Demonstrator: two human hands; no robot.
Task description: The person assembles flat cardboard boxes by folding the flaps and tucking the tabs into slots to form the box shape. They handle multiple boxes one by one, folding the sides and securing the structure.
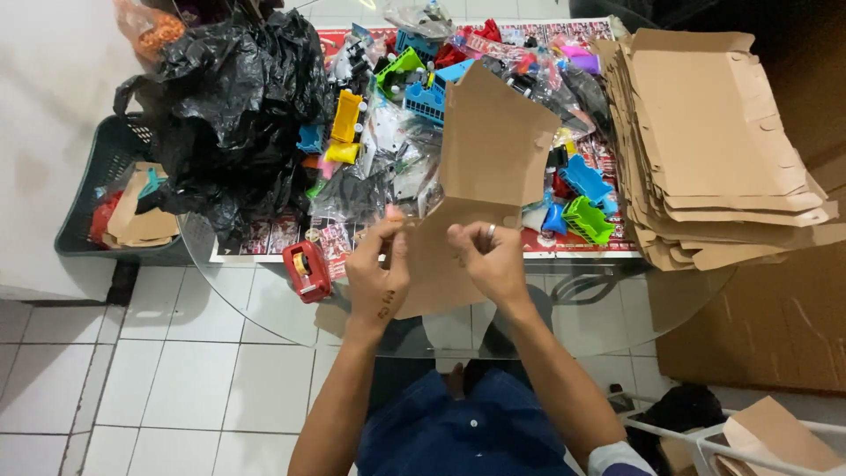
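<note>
Brown cardboard sheet, red tape dispenser, black plastic bag, white floor tiles.

The person is wearing dark blue clothing over the lap. Both forearms are showing bare. The right hand is wearing a silver ring on one finger. The left hand is carrying a small dark mark on its back.
</note>
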